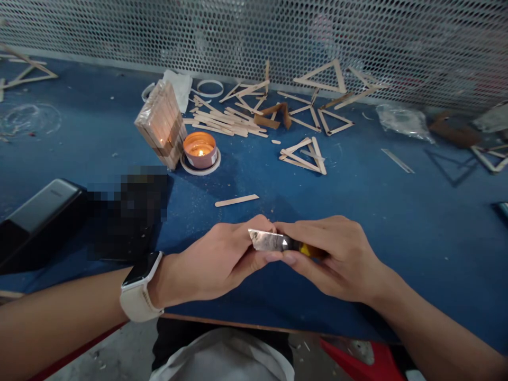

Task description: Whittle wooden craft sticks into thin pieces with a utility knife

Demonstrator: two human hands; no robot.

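Note:
My right hand (pixel 333 254) is closed round a utility knife (pixel 270 241) with a yellow and black handle. Its wide blade is out and points left, across my left hand (pixel 222 254). The fingers of that left hand are curled and pinched against the blade side, their tips meeting those of my right hand. Whatever they grip, if anything, is hidden behind the blade. Just beyond both hands lies a craft stick (pixel 237 200) with one rounded end and one slanted, cut end. A white smartwatch (pixel 142 286) is on my left wrist.
A lit candle (pixel 200 151) burns in a tin beside a wrapped stick bundle (pixel 161 124). Loose craft sticks (pixel 226 120) and stick triangles (pixel 304 156) lie behind. A perforated metal screen (pixel 254 42) closes the back. Dark boxy objects (pixel 43 222) stand left.

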